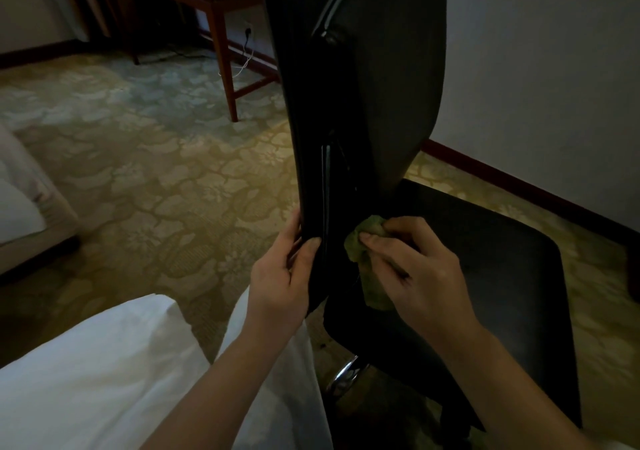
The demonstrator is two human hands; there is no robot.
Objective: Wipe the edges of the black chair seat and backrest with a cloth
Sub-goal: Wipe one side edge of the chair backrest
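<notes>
My left hand curls round the lower edge of the backrest while my right hand pinches the cloth into the join above the seat, where I judge its bunched folds could snag or skip the rim.
</notes>
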